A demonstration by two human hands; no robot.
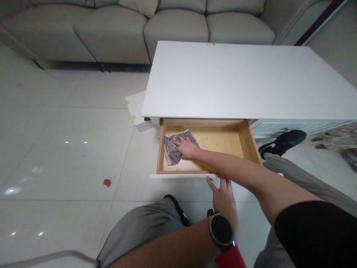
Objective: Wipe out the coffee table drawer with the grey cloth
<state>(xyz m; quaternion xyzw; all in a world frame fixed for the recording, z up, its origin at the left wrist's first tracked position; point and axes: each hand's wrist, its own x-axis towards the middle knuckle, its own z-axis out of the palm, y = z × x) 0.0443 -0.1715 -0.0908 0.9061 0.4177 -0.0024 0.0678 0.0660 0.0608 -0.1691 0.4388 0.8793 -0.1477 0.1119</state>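
Note:
Inside a pulled-out wooden drawer (220,143), my right hand (186,147) lies with fingers spread on a patterned purple-grey cloth (174,158). The cloth is crumpled against the drawer's left end, and bare wood shows to its right. My left hand (224,197), below a wrist with a dark round watch (221,228), is at the middle of the white drawer front (181,176). Its thumb and fingers reach the front edge, the fingertips partly hidden by the edge and my right forearm. My right arm crosses over the drawer's front right part.
The drawer belongs to a white table (240,80). A grey sofa (178,29) stands behind it. White sheets or boards with yellow marks (136,108) lie by its left side. A red scrap (106,182) is on the tiled floor, and my black shoe (287,142) is at the right.

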